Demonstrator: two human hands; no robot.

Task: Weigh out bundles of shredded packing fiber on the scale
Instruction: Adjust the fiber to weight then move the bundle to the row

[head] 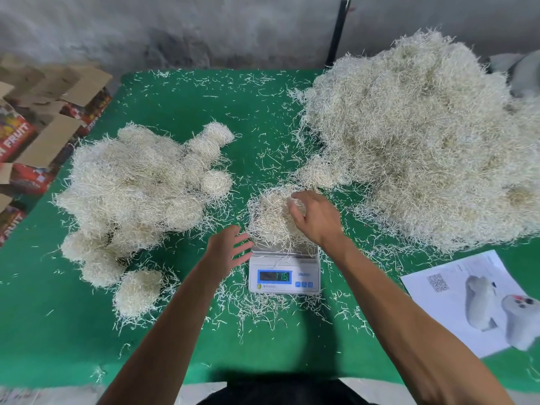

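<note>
Scale [284, 273], small white digital unit with blue-framed display, is set between the two hands on the green-covered table [181, 346]. A pale straw-coloured wad of shredded fiber [271, 217] is piled on its platform. Right hand [317, 217] is laid on the wad, fingers curled into the strands, pinching some. Left hand [228, 247] is held just left of the platform, fingers spread and relaxed, nothing held. Rounded weighed bundles [131, 197] are heaped left of the left hand; large loose fiber heap [423, 141] lies beyond the right hand. Printed white sheet [455, 290] lies right of the right forearm.
</note>
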